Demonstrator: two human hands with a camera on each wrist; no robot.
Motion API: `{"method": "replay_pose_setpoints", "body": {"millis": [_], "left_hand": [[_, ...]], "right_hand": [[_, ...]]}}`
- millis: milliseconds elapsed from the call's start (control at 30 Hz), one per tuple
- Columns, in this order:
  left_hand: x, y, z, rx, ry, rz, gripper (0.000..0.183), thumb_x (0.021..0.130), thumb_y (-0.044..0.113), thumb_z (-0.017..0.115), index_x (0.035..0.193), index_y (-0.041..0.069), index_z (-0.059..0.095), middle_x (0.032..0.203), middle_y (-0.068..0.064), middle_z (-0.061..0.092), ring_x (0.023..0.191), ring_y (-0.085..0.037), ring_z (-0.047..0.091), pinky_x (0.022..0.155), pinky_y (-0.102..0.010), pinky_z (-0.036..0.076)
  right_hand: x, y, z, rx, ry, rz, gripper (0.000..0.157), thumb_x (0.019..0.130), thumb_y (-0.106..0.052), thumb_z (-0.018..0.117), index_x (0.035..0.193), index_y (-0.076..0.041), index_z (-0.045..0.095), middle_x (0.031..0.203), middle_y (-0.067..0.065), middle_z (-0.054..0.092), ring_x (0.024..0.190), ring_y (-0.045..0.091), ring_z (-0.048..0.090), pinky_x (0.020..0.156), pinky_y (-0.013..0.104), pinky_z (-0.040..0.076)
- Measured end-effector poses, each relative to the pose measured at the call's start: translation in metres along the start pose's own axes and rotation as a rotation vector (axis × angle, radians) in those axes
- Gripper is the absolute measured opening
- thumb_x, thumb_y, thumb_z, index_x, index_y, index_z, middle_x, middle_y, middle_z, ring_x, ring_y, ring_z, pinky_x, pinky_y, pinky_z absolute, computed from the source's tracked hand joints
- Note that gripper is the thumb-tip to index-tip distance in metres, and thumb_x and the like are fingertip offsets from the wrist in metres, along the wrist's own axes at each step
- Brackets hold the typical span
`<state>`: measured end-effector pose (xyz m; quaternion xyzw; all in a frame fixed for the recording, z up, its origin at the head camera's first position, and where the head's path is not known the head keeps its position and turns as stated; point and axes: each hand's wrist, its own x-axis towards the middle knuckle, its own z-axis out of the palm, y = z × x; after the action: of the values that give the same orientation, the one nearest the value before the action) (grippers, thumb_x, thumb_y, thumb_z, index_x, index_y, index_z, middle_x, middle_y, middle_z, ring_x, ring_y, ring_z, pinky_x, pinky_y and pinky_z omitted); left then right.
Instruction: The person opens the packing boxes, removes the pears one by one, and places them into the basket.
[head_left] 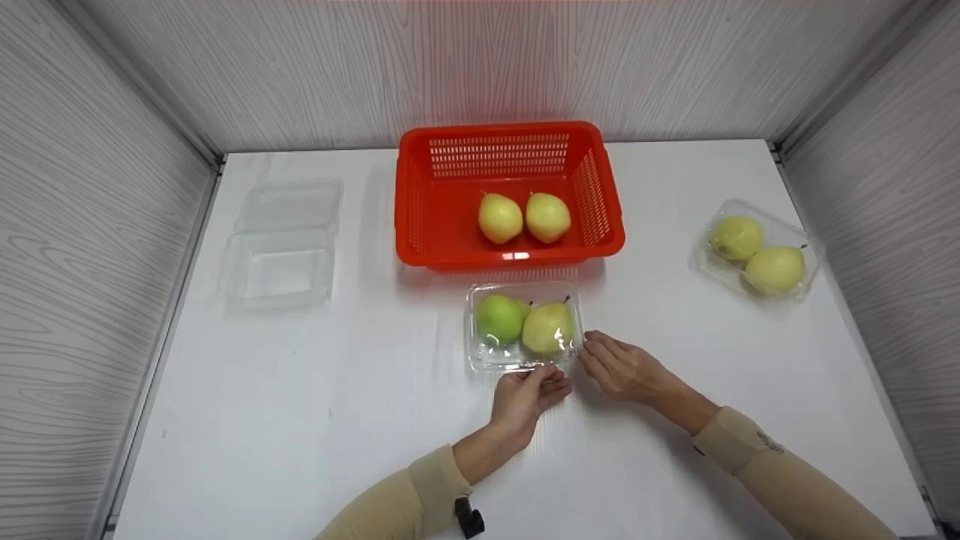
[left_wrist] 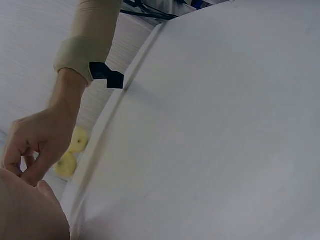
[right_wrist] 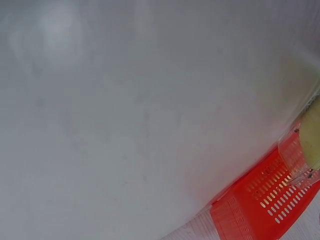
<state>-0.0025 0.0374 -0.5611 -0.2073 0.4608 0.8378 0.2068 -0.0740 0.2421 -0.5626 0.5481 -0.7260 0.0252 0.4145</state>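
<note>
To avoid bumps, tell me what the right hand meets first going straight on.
The right hand would likely first meet the clear container in front of the red basket, at its near right corner; depth leaves it unclear whether they touch.

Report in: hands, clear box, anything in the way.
Left hand at near edge of clear box, right hand at near right corner. Box holds green fruit and yellow fruit. Red basket just beyond; nothing visible blocking hands.

In the left wrist view, the edge crops the left hand [left_wrist: 30,212]; in the right wrist view, a pear [right_wrist: 312,137]. Lettering [head_left: 769,442] on the right sleeve [head_left: 795,480] is unreadably small.
</note>
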Motion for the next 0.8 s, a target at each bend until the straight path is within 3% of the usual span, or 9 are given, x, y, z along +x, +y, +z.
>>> {"method": "replay_pose_setpoints", "body": {"millis": [533, 667, 800], "left_hand": [[0.003, 0.005, -0.002, 0.023, -0.006, -0.003, 0.015, 0.102, 0.01, 0.057, 0.102, -0.001, 0.067, 0.09, -0.004, 0.072, 0.092, -0.015, 0.077, 0.097, -0.034, 0.064], [0.002, 0.005, -0.002, 0.025, -0.004, 0.0, 0.015, 0.101, 0.009, 0.058, 0.103, -0.002, 0.067, 0.089, -0.004, 0.073, 0.09, -0.014, 0.077, 0.097, -0.034, 0.064], [0.002, 0.005, -0.002, 0.026, -0.007, 0.012, 0.016, 0.101, 0.009, 0.058, 0.104, -0.004, 0.068, 0.089, -0.004, 0.073, 0.09, -0.014, 0.077, 0.096, -0.034, 0.065]], "right_hand": [[0.005, -0.001, -0.003, -0.014, 0.047, 0.014, 0.027, 0.105, -0.011, 0.056, 0.089, 0.0, 0.074, 0.084, 0.011, 0.074, 0.079, 0.025, 0.078, 0.072, 0.034, 0.067], [0.01, -0.001, -0.008, -0.035, -0.01, 0.005, 0.027, 0.105, -0.012, 0.055, 0.09, -0.001, 0.075, 0.085, 0.01, 0.074, 0.078, 0.024, 0.077, 0.074, 0.034, 0.068], [0.015, 0.0, -0.016, -0.056, -0.112, -0.022, 0.034, 0.108, -0.009, 0.046, 0.094, 0.0, 0.075, 0.089, 0.011, 0.073, 0.083, 0.023, 0.076, 0.074, 0.03, 0.067]]}}
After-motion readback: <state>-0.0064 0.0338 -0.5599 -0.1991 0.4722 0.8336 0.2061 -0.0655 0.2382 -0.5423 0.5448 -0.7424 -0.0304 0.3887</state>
